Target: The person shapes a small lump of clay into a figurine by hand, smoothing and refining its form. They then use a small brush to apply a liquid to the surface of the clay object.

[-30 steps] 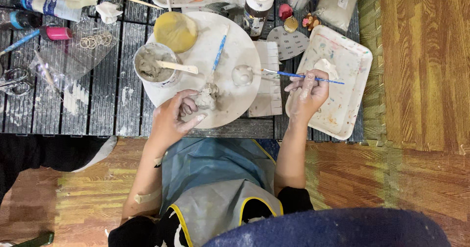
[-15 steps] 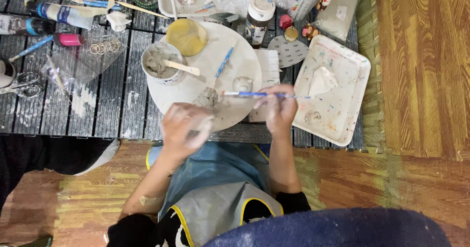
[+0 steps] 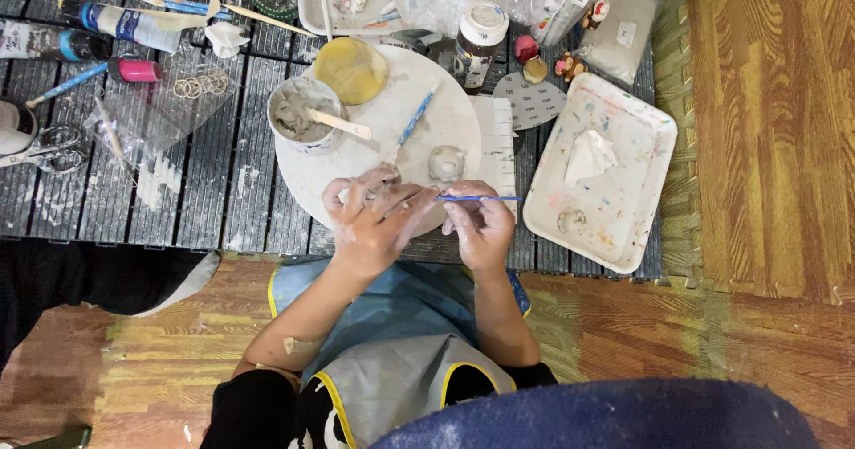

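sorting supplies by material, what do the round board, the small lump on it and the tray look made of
Round board: looks like pale wood or plaster, matte, clay-smeared. Lump: apparently wet grey clay, dull and soft-edged. Tray: likely white plastic, smooth, paint-stained.

A paint-flecked white tray (image 3: 623, 226) lies at the right of the dark slatted bench (image 3: 223, 191) with a crumpled tissue (image 3: 590, 155) in it. A cup of grey slip (image 3: 301, 115) holds a wooden stick — beside it a yellow sponge (image 3: 351, 69). Scissors (image 3: 40, 146) lie far left, near what may be wire rings (image 3: 198, 85).
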